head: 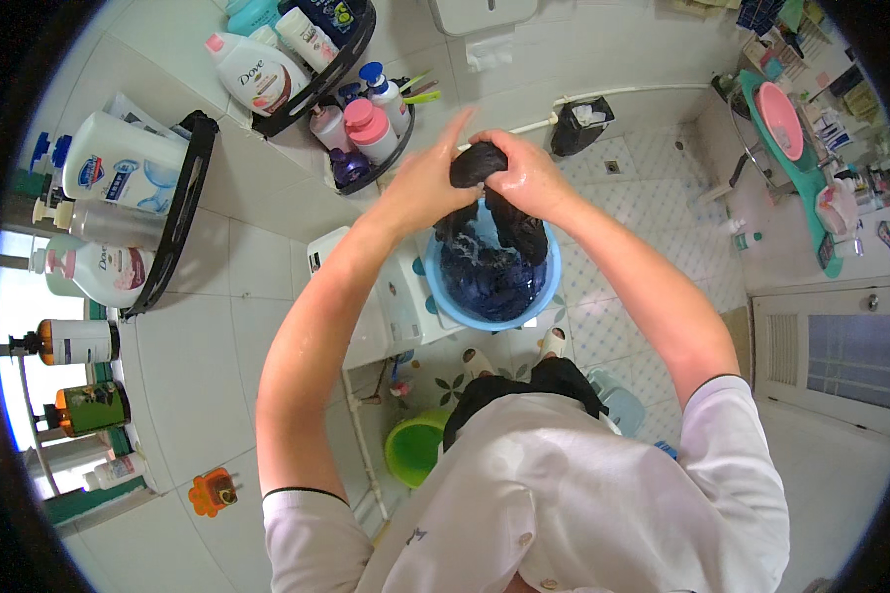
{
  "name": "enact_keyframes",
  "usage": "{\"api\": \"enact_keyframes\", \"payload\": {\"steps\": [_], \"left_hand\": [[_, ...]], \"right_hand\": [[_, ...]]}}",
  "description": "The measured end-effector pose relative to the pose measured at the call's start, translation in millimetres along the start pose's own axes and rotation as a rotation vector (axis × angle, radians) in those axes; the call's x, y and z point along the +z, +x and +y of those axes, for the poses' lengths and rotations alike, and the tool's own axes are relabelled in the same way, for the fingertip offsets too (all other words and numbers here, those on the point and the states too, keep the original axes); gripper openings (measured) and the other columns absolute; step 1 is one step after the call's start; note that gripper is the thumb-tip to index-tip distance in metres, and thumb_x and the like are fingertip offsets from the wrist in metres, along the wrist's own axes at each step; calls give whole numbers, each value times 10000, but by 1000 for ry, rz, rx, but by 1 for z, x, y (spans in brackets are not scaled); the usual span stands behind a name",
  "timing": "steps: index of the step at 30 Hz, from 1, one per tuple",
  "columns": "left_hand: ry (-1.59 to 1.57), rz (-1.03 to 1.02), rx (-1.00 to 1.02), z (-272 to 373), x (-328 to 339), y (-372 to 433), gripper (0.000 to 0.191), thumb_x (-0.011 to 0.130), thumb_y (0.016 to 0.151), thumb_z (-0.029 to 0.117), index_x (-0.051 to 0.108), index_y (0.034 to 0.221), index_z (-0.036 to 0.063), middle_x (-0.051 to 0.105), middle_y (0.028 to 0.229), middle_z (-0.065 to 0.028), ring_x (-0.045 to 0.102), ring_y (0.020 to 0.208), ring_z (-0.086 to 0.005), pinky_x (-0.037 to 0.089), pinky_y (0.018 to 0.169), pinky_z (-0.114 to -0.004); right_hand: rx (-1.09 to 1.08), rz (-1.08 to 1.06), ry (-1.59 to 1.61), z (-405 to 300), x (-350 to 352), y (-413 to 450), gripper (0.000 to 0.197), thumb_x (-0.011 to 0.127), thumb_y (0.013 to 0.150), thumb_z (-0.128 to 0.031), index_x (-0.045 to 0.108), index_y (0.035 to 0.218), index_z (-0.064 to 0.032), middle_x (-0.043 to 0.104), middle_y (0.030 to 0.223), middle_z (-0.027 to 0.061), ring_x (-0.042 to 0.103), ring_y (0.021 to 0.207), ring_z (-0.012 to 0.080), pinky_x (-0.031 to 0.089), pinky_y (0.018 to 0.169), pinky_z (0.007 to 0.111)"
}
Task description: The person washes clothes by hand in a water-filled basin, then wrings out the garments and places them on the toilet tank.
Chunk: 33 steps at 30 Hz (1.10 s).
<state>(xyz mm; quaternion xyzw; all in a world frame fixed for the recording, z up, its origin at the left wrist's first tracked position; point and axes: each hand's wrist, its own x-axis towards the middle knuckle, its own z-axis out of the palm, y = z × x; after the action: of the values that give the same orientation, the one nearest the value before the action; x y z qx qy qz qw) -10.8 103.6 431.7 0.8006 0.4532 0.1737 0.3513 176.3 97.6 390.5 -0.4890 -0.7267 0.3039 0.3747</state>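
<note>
A bunched piece of wet black cloth [479, 164] is held above a light blue plastic basin [432, 276]. My left hand [429, 181] presses on its left side, with the index finger raised. My right hand [528, 176] grips it from the right, the fingers curled over the top and wet. Parts of the cloth hang down to the basin. Dark wet fabric [489, 278] lies in dark water inside, with some foam on top. How far the hanging cloth joins the fabric below cannot be told.
The basin stands beside a white washbasin or appliance [382, 315]. Corner shelves [356, 44] with bottles are at the upper left. A green bucket [415, 448] stands on the floor near the legs. A pink basin [780, 121] rests on a green shelf [805, 193] at the right.
</note>
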Motion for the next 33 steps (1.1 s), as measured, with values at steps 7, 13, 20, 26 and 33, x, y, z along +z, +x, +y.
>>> {"api": "enact_keyframes", "payload": {"steps": [7,13,20,26,33], "left_hand": [[-455,102,-57,-35,16,-8,508,707,830,209,555,1261,-16,688,1048,-120,642,972,-185,482,889,-329],[-615,247,61,5,-3,0,390,620,843,105,593,1213,-18,629,1137,-90,601,1027,-176,460,918,-278],[-1066,225,-30,27,12,5,665,562,848,69,354,1472,-26,539,1305,-117,531,1175,-196,414,1019,-304],[-379,311,38,8,-1,0,707,660,866,286,387,1445,-14,528,1334,-139,496,1238,-225,386,1050,-334],[-1463,135,-393,-33,100,-106,668,437,980,607,469,1273,8,614,1098,-165,617,1017,-293,490,926,-440]], "right_hand": [[-7,10,71,-21,-12,5,476,615,741,-6,583,1216,-26,685,1060,136,660,998,232,499,917,324],[68,-85,332,-23,-12,0,607,682,788,32,478,1357,-25,608,1235,104,576,1141,177,451,1005,320],[23,-88,490,-22,10,-8,1104,891,631,-127,222,1508,-77,438,1418,111,456,1286,223,375,1090,359],[240,175,715,-27,36,-8,399,717,848,-147,605,1193,18,658,1088,64,609,1029,166,478,922,326],[264,398,974,15,57,1,329,692,772,-30,628,1092,6,678,1018,100,642,900,207,521,828,353]]}}
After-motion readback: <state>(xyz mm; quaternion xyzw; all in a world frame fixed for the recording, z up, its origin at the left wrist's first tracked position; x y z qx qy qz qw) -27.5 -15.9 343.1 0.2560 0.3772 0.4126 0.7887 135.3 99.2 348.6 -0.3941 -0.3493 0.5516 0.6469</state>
